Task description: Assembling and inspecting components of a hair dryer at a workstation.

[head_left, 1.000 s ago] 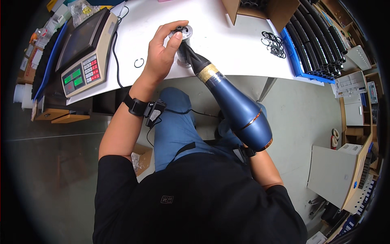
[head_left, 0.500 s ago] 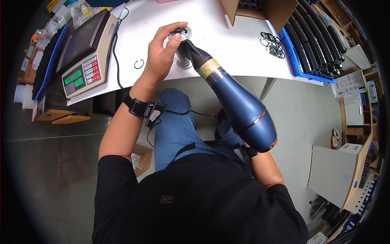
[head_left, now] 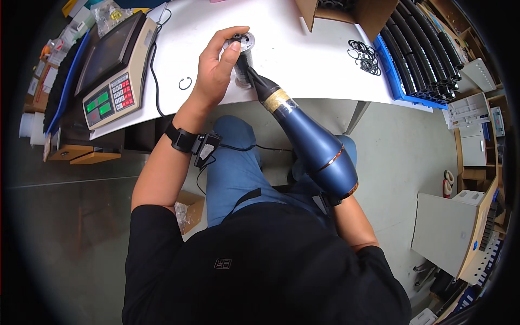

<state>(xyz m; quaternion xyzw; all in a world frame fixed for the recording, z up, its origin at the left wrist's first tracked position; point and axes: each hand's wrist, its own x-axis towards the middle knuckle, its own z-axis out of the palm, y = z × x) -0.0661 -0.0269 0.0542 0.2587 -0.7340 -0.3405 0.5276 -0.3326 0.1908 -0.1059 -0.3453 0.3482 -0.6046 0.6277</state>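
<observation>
My left hand grips the top of an upright cylinder near the table's front edge, thumb and fingers curled about its round metal cap. The cylinder has a dark ribbed body and a pale base. A blue hair dryer, with a black nozzle and yellowish tape round its neck, slants up to the cylinder's right side. Its nozzle tip is close beside the cylinder's body; whether they touch I cannot tell. My right forearm leads under the dryer, which is held up off the table; the dryer hides my right hand.
One open snap ring lies left of my left hand. Several black rings are heaped at the right, beside a blue tray of black tubes. A cardboard box stands behind. At the left is a scale with its cable.
The dryer has shifted: its nozzle is lower along the cylinder and nearer me, and its rear end has swung left. My left hand stays on the cap.
</observation>
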